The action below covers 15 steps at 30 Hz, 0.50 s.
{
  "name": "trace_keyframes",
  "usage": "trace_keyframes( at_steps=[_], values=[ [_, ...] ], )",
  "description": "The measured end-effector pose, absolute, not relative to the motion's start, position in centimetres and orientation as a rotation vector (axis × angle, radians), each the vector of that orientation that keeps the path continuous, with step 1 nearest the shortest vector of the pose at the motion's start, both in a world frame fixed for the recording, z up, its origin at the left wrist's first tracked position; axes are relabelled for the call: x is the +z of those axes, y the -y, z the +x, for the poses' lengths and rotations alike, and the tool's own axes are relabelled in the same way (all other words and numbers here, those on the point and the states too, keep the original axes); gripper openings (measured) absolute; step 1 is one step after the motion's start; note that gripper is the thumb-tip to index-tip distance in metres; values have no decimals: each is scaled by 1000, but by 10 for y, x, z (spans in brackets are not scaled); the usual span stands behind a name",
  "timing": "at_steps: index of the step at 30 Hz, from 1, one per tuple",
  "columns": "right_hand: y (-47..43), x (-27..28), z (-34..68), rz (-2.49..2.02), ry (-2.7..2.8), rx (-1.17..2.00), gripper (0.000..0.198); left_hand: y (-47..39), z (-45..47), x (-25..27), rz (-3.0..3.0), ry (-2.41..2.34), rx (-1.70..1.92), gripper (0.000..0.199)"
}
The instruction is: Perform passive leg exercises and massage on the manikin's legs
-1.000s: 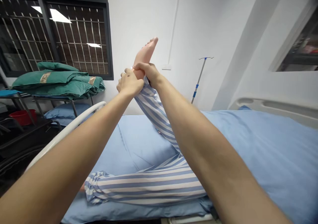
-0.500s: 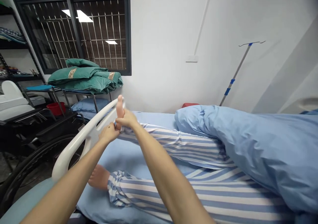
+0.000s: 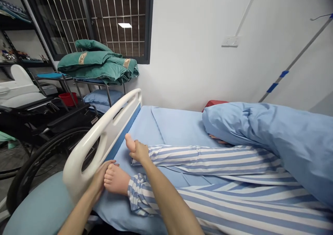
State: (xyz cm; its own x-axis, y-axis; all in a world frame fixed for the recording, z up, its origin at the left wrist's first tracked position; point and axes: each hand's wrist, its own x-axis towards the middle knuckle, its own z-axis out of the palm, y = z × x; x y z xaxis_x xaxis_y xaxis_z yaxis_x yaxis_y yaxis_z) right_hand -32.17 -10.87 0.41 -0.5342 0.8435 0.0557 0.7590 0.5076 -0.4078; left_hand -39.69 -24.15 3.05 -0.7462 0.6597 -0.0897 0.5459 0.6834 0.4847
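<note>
Two legs in blue-and-white striped trousers (image 3: 208,158) lie along the bed. My right hand (image 3: 140,152) is wrapped round the far bare foot (image 3: 130,143) near its ankle; the toes point up and toward the bed end. My left hand (image 3: 101,176) is beside the toes of the near bare foot (image 3: 117,180), close to the white bed-end board (image 3: 85,148). Its fingers are stretched out, partly behind the toes, and I cannot tell whether they touch the foot. The blue sheet (image 3: 177,124) lies under both legs.
A bunched blue quilt (image 3: 265,127) covers the upper legs, with fingertips (image 3: 220,140) showing under its edge. Beyond the bed end stands a black wheelchair (image 3: 52,131). Green folded bedding (image 3: 99,65) lies on a rack by the window. A drip pole (image 3: 293,61) leans at right.
The far foot has come down to the mattress with my right hand still on it. My left hand has let go of it and moved nearer, beside the near foot. The view has shifted.
</note>
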Motion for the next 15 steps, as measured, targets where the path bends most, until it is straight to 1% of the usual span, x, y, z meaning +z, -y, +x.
trace_keyframes(
  at_steps=[1,2,4,7,10,12,15],
  values=[
    [108,2,-322,-1362,2512,504,48,241,-383,25,830,-2731,604,21],
    [108,2,-322,-1369,2524,517,48,239,-369,22,586,-2921,553,24],
    [110,4,-319,-1391,2539,514,50,235,-350,21,403,-3074,514,28],
    [123,11,-309,-1363,2510,349,59,232,-339,27,434,-3054,538,31],
    [150,21,-293,-1152,2436,168,55,236,-342,29,476,-3040,581,36],
    [174,27,-282,-953,2451,207,48,239,-346,24,520,-3037,609,38],
    [208,25,-273,-783,2574,428,43,240,-352,16,598,-2978,627,37]
  ],
)
